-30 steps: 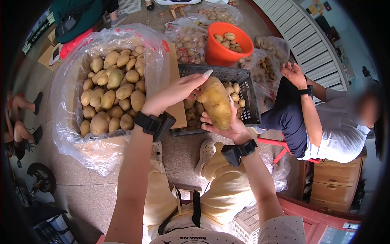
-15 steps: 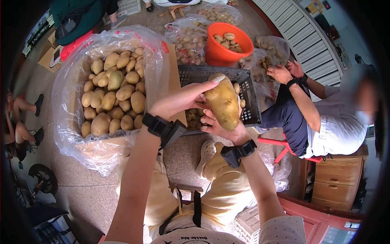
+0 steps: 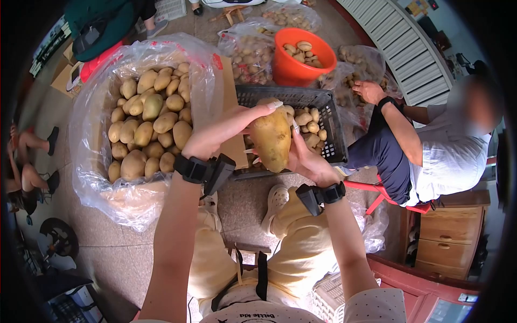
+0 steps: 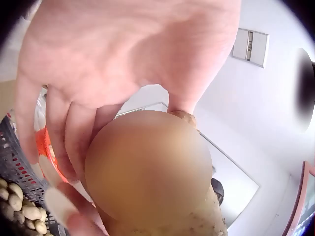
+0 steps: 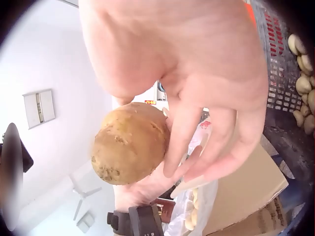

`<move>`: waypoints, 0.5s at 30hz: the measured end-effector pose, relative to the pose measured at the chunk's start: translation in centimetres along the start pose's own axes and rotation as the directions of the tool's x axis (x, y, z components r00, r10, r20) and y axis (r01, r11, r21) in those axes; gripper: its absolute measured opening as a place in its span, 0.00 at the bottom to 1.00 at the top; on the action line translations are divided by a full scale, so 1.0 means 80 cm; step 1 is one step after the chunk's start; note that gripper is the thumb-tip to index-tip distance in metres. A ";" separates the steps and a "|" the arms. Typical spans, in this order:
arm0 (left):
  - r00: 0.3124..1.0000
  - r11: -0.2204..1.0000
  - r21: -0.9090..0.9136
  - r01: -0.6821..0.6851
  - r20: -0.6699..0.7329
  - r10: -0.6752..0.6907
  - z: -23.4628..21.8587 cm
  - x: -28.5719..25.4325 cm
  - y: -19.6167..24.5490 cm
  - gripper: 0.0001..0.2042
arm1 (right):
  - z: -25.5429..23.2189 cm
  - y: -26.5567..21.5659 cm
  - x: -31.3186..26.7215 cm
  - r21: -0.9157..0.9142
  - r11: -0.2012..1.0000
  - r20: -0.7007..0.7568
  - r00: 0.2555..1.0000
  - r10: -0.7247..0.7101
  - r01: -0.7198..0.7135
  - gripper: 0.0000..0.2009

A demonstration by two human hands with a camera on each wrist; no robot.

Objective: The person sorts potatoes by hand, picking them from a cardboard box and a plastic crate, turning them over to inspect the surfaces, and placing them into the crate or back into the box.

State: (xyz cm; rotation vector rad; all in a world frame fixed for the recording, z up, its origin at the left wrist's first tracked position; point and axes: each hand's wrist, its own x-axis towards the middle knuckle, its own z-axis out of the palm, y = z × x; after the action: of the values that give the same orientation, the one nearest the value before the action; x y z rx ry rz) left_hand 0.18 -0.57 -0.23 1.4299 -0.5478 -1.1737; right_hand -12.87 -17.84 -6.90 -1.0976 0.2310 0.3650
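Observation:
Both hands hold one large, smooth yellow-brown potato over the black plastic crate. My left hand grips its left side, thumb across the upper end. From the right and below, my right hand cradles it, with the thumb pointing up beside it. In the left wrist view, much of the potato is blurred under the left hand. Dark rough spots mark one end of the potato in the right wrist view, where the right hand curls round it. Smaller potatoes lie in the crate.
At the left stands a plastic-lined cardboard box of large potatoes. Behind the crate are an orange bucket and bags of potatoes. A seated person on a red stool reaches toward a bag at the right.
The large potato shifted right, then back left, turning slightly between both hands. The right thumb now shows beside it. At the right, the seated person's hands moved toward the bag.

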 end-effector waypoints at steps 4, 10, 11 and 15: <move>0.995 0.999 -0.037 0.006 -0.102 -0.010 -0.006 -0.004 -0.003 0.31 | -0.016 -0.016 -0.006 -0.037 0.997 -0.129 0.989 0.065 -0.071 0.39; 0.967 0.999 -0.018 0.051 -0.249 -0.054 -0.038 -0.025 0.006 0.33 | -0.021 -0.023 -0.017 -0.122 0.993 -0.230 0.973 -0.033 0.005 0.37; 0.958 0.998 -0.006 0.063 -0.280 -0.063 -0.045 -0.035 0.008 0.33 | -0.020 -0.023 -0.017 -0.145 0.989 -0.238 0.970 -0.052 0.018 0.37; 0.895 0.999 0.021 -0.042 -0.443 0.047 -0.089 -0.067 0.022 0.34 | -0.003 -0.031 -0.018 -0.179 0.984 -0.323 0.943 -0.079 0.021 0.34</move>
State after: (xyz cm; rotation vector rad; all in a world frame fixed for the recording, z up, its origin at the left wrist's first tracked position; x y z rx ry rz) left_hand 4.84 6.88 2.14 1.6232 -0.2628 -0.7690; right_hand -13.22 -19.30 -4.44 -1.3328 0.4737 0.1552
